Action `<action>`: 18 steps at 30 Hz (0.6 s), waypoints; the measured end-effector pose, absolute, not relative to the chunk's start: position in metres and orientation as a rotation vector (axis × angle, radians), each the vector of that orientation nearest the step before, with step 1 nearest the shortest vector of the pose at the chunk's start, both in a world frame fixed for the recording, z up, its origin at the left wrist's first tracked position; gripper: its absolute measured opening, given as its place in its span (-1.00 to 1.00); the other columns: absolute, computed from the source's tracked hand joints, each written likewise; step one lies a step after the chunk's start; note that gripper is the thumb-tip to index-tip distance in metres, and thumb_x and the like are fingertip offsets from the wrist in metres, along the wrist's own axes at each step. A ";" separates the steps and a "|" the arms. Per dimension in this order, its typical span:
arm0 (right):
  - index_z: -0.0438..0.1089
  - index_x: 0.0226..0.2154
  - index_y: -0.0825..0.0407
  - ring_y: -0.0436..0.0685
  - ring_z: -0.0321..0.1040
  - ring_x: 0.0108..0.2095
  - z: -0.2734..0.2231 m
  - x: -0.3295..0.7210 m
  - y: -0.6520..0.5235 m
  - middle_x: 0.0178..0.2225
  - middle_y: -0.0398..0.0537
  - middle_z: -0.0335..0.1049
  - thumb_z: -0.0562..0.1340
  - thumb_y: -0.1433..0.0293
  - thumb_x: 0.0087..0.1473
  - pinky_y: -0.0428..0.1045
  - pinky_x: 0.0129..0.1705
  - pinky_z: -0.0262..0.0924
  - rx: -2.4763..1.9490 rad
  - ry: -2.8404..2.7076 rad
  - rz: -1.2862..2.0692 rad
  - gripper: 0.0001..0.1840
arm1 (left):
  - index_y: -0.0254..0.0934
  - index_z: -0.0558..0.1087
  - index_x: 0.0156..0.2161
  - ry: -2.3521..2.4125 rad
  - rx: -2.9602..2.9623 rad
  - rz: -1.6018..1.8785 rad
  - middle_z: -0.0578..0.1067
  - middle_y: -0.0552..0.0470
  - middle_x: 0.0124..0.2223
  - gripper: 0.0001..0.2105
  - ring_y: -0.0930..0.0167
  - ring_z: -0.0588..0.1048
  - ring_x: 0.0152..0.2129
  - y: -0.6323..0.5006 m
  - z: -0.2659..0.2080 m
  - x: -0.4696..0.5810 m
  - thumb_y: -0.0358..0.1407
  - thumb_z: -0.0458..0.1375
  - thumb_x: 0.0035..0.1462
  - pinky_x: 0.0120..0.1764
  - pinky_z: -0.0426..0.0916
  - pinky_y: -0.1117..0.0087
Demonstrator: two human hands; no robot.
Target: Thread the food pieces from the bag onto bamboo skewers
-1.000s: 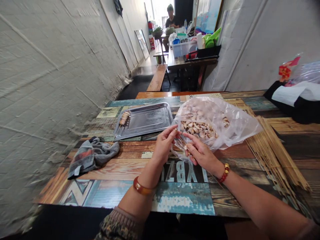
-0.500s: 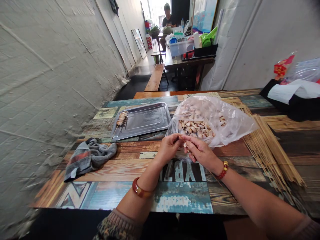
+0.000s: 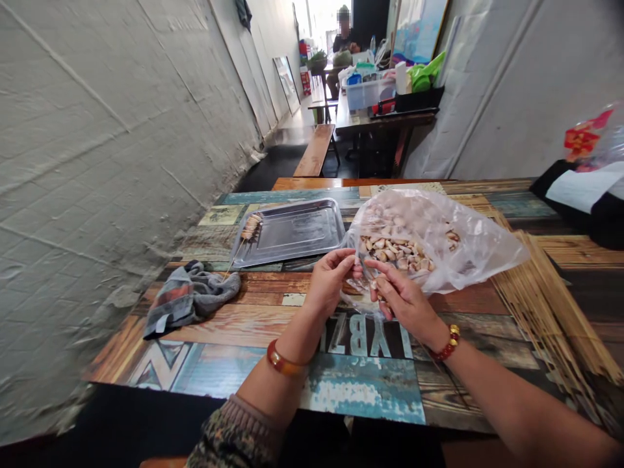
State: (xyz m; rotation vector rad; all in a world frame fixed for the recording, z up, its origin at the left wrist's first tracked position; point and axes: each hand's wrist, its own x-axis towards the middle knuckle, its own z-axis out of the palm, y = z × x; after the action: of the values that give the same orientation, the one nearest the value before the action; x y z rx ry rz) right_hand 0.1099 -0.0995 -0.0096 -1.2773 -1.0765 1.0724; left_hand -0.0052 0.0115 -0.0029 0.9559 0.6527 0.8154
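My right hand (image 3: 402,302) is closed around a thin wooden skewer, with pale clove-like pieces partly visible at the fingers and the stick's lower end beneath my wrist. My left hand (image 3: 334,276) is a short gap to its left, thumb and fingers pinched together; whatever is between them is hidden. Just beyond both hands lies a clear plastic bag (image 3: 468,253), open towards me. Inside is a heap of pale, brown-edged pieces (image 3: 390,250) resembling garlic cloves. On the metal tray (image 3: 302,234) to the left, a loaded skewer (image 3: 251,227) rests at the left end, its stick passing over the rim.
A grey cloth (image 3: 190,299) lies left of my arms. Many bare bamboo skewers (image 3: 546,305) are spread at the right, partly under the bag. A black holder with white paper (image 3: 582,188) stands far right. Another person (image 3: 345,42) sits at a far table, beyond a bench (image 3: 316,149).
My hands have moved apart a little, the left drawing away from the skewer in the right. The whole view has shifted, so the table things appear farther right.
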 end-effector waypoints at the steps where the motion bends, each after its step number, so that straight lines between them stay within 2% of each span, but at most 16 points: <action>1: 0.09 0.17 0.00 -0.13 0.12 -0.71 -0.009 0.110 -0.100 -0.45 -0.19 0.26 0.00 0.22 0.22 -0.14 -0.66 0.04 -1.283 -1.116 1.058 -0.51 | -0.37 0.51 -0.30 0.664 0.937 0.812 0.52 0.07 -0.49 -0.71 0.55 0.44 -0.58 0.011 -0.002 -0.005 -0.27 0.35 -0.18 -0.41 0.35 0.51; 4: 0.03 0.22 -0.02 -0.12 0.11 -0.71 -0.010 0.109 -0.100 -0.48 -0.19 0.26 0.00 0.26 0.23 -0.13 -0.65 0.06 -1.326 -1.205 0.996 -0.48 | -0.40 0.53 -0.30 0.679 0.929 0.786 0.56 0.01 -0.45 -0.70 0.54 0.47 -0.55 0.009 -0.001 -0.005 -0.28 0.37 -0.20 -0.38 0.36 0.50; 9: 0.12 0.18 0.01 -0.11 0.12 -0.71 -0.015 0.113 -0.097 -0.47 -0.15 0.26 -0.01 0.25 0.22 -0.12 -0.68 0.05 -1.387 -1.145 0.958 -0.50 | -0.35 0.54 -0.24 0.650 0.993 0.704 0.59 -0.01 -0.37 -0.67 0.50 0.50 -0.50 0.004 -0.001 -0.004 -0.29 0.37 -0.18 -0.34 0.39 0.48; 13: 0.16 0.15 0.04 -0.11 0.11 -0.71 -0.017 0.116 -0.094 -0.46 -0.15 0.24 0.00 0.23 0.21 -0.13 -0.70 0.04 -1.357 -1.082 0.983 -0.51 | -0.35 0.53 -0.26 0.642 1.081 0.705 0.58 0.02 -0.40 -0.71 0.49 0.51 -0.50 0.001 0.001 -0.003 -0.28 0.34 -0.15 -0.31 0.42 0.45; 18: 0.17 0.13 0.04 -0.13 0.10 -0.71 -0.015 0.117 -0.095 -0.46 -0.17 0.24 0.02 0.22 0.21 -0.14 -0.70 0.03 -1.302 -1.052 1.014 -0.52 | -0.37 0.54 -0.29 0.661 1.186 0.688 0.56 0.02 -0.46 -0.75 0.48 0.50 -0.56 0.001 0.002 -0.003 -0.23 0.29 -0.08 -0.39 0.42 0.45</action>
State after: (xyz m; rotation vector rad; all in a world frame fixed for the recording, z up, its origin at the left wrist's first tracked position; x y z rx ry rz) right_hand 0.1166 -0.0952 -0.0149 -1.3022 -1.0519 1.0136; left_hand -0.0026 0.0013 0.0018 1.1855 0.6612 0.6881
